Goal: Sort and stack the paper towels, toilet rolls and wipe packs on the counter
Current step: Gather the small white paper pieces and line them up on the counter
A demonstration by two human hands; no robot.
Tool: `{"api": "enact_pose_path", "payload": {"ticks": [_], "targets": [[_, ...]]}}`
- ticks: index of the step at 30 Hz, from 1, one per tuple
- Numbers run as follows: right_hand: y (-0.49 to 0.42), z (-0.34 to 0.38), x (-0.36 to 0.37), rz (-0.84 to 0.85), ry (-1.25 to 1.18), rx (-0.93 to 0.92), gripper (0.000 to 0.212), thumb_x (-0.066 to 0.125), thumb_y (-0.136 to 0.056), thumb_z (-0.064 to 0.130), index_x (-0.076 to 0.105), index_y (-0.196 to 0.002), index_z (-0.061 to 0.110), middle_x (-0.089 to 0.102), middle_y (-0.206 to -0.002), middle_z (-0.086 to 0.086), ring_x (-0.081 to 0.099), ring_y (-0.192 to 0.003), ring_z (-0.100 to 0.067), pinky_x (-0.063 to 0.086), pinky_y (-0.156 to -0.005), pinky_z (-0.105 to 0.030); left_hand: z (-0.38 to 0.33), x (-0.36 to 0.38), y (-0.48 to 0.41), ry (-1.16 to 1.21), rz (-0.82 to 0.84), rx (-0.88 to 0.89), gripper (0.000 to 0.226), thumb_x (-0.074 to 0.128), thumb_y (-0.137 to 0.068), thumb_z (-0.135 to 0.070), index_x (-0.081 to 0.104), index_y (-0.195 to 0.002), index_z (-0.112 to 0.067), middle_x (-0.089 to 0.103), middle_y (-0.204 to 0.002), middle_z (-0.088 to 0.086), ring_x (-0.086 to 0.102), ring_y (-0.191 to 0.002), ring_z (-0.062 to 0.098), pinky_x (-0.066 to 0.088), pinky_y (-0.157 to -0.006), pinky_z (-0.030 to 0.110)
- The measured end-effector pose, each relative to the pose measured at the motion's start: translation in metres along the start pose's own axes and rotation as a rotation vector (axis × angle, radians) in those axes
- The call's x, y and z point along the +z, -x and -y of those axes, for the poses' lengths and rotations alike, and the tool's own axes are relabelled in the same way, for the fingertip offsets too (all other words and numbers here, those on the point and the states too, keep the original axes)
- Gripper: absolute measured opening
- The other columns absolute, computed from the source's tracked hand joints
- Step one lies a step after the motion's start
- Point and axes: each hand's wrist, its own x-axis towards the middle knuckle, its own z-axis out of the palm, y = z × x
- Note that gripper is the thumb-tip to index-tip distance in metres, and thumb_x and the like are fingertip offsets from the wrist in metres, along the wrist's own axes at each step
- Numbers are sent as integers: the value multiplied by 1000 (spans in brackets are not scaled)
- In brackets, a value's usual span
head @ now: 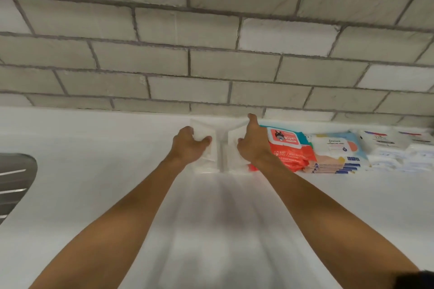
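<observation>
A: Where are the hands?
B: At the back of the counter [94, 183], against the brick wall. The left hand [189, 145] grips the left white pack [203, 132], and the right hand [253, 145] clasps the right white pack [232, 155]. The packs stand side by side.
A: What's unclear?
B: Both packs are blurred and I can't read any labels. The red wipe packs [291, 155] just beside them are partly hidden by the right wrist.

On the counter [94, 171], at 12 o'clock against the wall [211, 65], the left paper stack [200, 130] and the right paper stack [232, 162] stand side by side, the left hand [189, 145] gripping one, the right hand [252, 145] the other. Toward 2 o'clock follow a first wipe stack [288, 152], a second wipe stack [335, 152] and an end stack [387, 148]; a drainer [14, 178] lies at 9 o'clock
</observation>
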Motion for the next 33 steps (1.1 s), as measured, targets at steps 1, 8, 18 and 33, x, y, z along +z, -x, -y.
{"api": "enact_pose_path", "payload": {"ticks": [1, 8, 18, 33], "targets": [[-4, 0, 4, 10, 32, -5, 63, 56, -91, 6, 24, -144, 11, 56, -119, -19, 58, -102, -33, 49, -80, -36, 2, 4, -6, -52, 3, 0, 61, 68, -87, -41, 48, -132, -6, 57, -130, 13, 56, -118, 31, 48, -93, 35], [-8, -11, 38, 1, 706, -87, 69, 51, -97, 33, 10, -148, 12, 39, -144, -14, 44, -131, -31, 44, -106, -44, 26, 27, -22, -159, 20, -3, 60, 64, -89, -40, 40, -132, -6, 55, -130, 16, 57, -115, 34, 51, -94, 39], [10, -21, 48, 1, 383, -255, 39, 50, -99, 27, 45, -136, 18, 43, -143, -7, 46, -128, -23, 39, -109, -34, 39, 32, -13, -193, 31, -30, 55, 58, -94, -36, 33, -130, -2, 38, -129, 19, 57, -110, 37, 50, -94, 41], [30, -42, 56, 215, 429, -213, 55, 52, -92, 46, 43, -134, 11, 46, -137, -8, 42, -129, -22, 38, -107, -30, 33, 24, -14, -373, 18, -71, 39, 46, -100, -38, 45, -113, -1, 52, -94, 12, 65, -54, 24, 52, -47, 25]]}}
